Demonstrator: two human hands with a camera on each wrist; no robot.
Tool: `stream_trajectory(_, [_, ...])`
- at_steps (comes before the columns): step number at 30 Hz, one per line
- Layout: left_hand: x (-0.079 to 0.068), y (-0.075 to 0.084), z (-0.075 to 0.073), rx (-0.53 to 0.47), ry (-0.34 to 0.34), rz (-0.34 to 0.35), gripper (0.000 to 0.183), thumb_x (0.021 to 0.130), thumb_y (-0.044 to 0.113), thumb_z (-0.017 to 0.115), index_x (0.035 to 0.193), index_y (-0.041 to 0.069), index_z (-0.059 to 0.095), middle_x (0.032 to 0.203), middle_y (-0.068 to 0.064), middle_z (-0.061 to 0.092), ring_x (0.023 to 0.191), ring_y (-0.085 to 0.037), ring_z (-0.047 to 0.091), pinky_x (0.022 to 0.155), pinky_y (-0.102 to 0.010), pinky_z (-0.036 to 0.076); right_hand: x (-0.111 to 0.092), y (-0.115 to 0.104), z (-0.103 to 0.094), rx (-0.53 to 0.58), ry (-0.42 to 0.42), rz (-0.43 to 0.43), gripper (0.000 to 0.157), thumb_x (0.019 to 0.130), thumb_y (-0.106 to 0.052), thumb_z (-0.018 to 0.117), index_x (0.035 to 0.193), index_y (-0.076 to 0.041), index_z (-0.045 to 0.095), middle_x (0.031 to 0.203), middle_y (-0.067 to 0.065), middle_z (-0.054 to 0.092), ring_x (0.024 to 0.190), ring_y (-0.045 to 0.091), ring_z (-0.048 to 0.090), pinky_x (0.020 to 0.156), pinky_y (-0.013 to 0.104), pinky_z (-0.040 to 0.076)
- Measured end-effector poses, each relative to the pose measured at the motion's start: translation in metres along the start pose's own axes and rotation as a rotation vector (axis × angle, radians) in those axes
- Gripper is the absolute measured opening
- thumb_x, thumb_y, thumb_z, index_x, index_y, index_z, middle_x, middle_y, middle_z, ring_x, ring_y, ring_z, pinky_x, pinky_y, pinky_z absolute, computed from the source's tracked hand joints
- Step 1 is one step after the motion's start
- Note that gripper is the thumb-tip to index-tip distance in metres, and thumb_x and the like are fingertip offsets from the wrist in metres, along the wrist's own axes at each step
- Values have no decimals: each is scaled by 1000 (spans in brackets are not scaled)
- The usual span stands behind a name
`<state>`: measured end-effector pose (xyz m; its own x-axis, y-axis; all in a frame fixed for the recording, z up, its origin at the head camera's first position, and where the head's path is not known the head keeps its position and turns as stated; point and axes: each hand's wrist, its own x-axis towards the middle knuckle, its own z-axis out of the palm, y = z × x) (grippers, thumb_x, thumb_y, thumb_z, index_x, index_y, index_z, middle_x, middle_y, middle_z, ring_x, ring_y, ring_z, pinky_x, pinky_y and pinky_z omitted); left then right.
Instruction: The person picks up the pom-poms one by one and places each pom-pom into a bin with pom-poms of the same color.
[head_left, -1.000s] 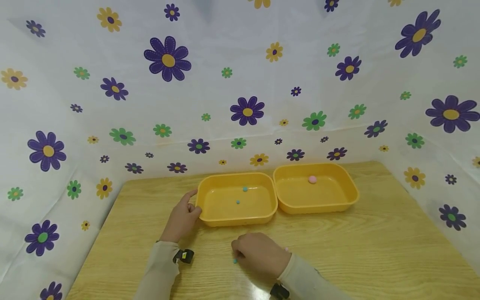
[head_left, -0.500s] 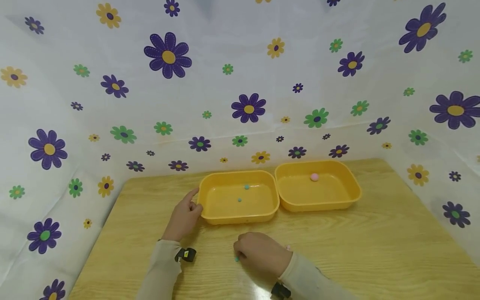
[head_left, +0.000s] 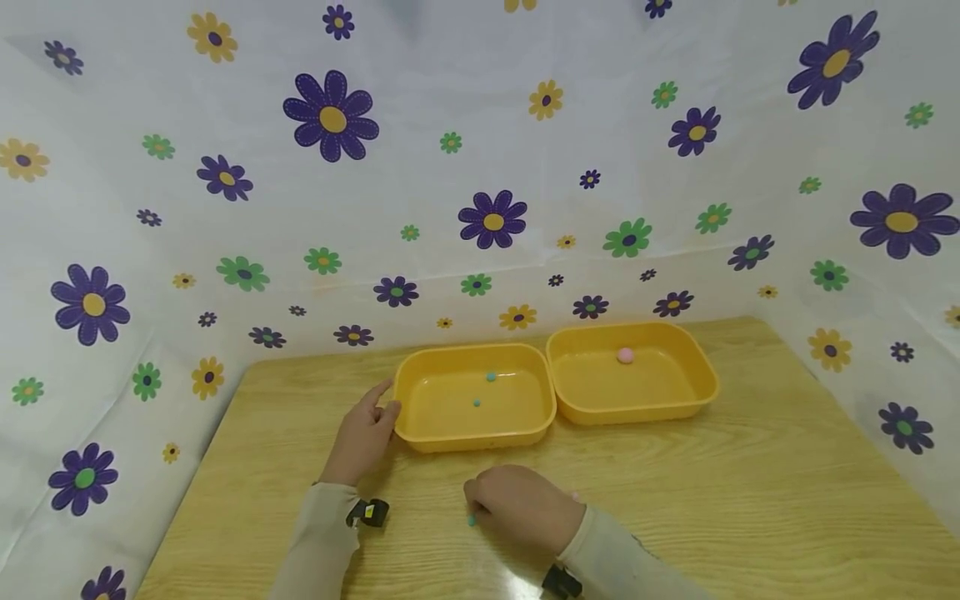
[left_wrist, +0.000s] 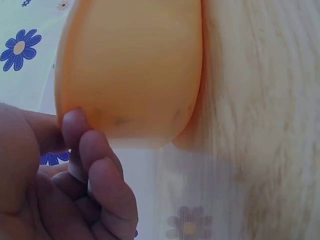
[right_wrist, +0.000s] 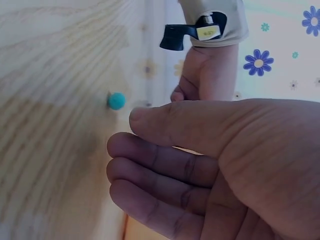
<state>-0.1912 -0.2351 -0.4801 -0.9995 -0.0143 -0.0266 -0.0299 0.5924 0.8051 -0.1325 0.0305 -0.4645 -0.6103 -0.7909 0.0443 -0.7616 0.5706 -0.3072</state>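
Note:
My left hand (head_left: 362,437) grips the left end of a yellow tray (head_left: 474,443), its fingertips at the rim in the left wrist view. Inside that tray lie two small blue balls, one towards the back (head_left: 491,377) and a smaller one (head_left: 476,403) near the middle. In front of the tray, my right hand (head_left: 525,507) is low over the table with its fingers loosely bent. A third blue ball (right_wrist: 116,101) sits on the wood just beyond the thumb tip, apart from the fingers in the right wrist view.
A second yellow tray (head_left: 637,413) adjoins the first on its right and contains a pink ball (head_left: 625,356). Something small and pink (head_left: 575,496) shows behind my right wrist. Flower-print sheeting (head_left: 420,183) stands around the wooden table (head_left: 750,492).
My left thumb has shifted slightly up along the tray's rim. The right hand stays beside the blue ball on the table, and the trays keep their places; the head view sways a little.

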Motion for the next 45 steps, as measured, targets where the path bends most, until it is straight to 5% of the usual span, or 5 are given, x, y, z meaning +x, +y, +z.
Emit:
stream_trajectory(5, [0,-3,2,-9,0,0,53,110,25,51,161,14,38,68,-7,59,59,-18,51,53,-27,40,-2,1,-6,-3,6,14,24,99,-11,69,79,-20,59,69,-14,50,60,1,41,57,16,38])
stream_trajectory(15, [-1,2,4,-29,-18,-27,53,111,22,49,161,15,35,76,-12,67,62,-17,56,53,-26,42,-4,4,-22,-9,45,2,24,93,-9,73,79,-21,58,72,-14,50,63,2,42,59,17,39])
stream_trajectory(23, [-2,3,6,-27,-14,-30,54,109,20,50,161,14,35,76,-14,67,59,-16,54,51,-25,40,-11,10,-37,99,77,82,27,91,-5,70,76,-21,55,69,-14,48,62,2,41,56,19,39])
stream_trajectory(35, [0,-1,3,-40,-40,-29,54,110,26,50,161,19,34,73,-13,65,55,-16,49,48,-26,38,-17,22,-53,93,272,80,12,88,1,72,91,-10,67,84,-4,63,73,6,52,67,22,50])
stream_trajectory(45, [0,0,4,-39,-30,-39,54,110,24,49,161,19,33,71,-8,65,57,-15,53,49,-25,40,-24,33,-66,133,392,201,13,91,-2,71,89,-14,66,82,-8,63,74,6,55,67,23,52])
